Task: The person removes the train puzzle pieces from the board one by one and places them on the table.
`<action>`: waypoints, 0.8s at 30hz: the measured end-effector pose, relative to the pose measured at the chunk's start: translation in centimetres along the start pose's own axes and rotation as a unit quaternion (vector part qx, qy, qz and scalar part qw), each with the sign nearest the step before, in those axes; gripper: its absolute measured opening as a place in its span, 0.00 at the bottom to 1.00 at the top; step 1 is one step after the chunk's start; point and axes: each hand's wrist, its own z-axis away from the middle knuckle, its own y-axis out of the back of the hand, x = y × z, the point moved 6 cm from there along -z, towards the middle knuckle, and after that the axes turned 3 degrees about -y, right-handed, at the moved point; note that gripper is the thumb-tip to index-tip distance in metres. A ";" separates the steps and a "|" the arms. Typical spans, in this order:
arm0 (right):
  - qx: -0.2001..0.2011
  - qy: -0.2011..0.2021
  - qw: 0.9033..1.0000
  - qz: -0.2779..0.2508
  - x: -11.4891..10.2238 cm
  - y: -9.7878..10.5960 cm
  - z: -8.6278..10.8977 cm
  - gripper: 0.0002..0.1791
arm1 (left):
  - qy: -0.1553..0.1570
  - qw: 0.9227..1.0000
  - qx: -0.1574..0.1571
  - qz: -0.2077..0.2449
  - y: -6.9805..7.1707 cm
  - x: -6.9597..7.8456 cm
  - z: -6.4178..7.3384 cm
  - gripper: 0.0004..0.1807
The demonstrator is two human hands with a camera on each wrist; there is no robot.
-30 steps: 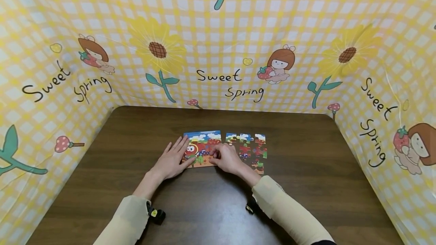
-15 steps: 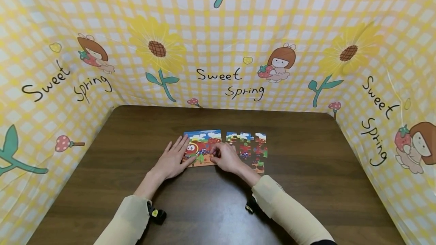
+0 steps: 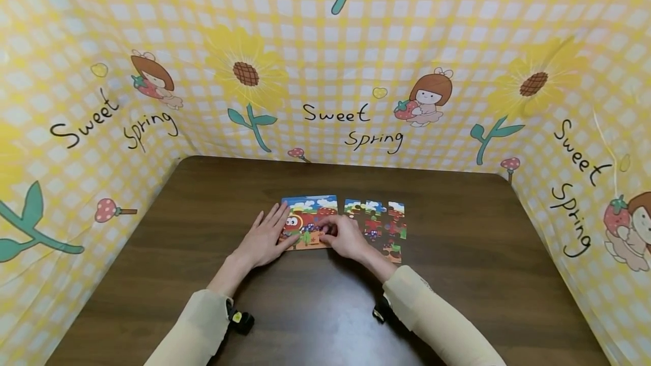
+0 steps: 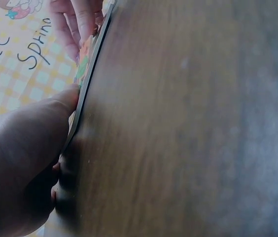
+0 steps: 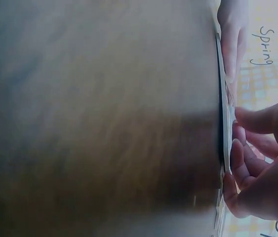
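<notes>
A jigsaw puzzle (image 3: 311,202) with a cartoon scene of sky, mushrooms and a red big-eyed figure lies flat in the table's middle. My left hand (image 3: 261,242) rests on its left side, fingers straight and thumb along the lower edge. Over the lower right part, my right hand (image 3: 347,238) bends thumb and forefinger together at the surface. In the right wrist view those fingertips pinch a thin puzzle piece (image 5: 231,95), one edge tilted up from the board. The piece's picture is mostly hidden by the fingers.
Several loose puzzle pieces (image 3: 373,208) lie in rough columns right of the puzzle, some partly behind my right hand. The brown wooden table (image 3: 305,315) is walled on three sides by a yellow checked cloth (image 3: 325,66).
The whole head view has shifted slightly to the right. Both hands keep the same places on the puzzle, and the loose pieces lie as before.
</notes>
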 end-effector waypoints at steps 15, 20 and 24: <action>-0.041 0.050 0.997 -0.038 -0.1 -0.1 -0.1 0.23 | -0.004 1.000 0.012 0.016 -1.0 -1.6 -0.5 0.50; -0.051 0.043 0.997 -0.046 -0.4 -0.3 0.0 0.25 | 0.001 1.000 0.002 0.017 -1.0 -1.6 -0.5 0.50; -0.052 0.035 0.996 -0.063 -0.6 -0.5 0.1 0.25 | 0.003 1.000 -0.001 0.021 -1.0 -1.4 -0.5 0.50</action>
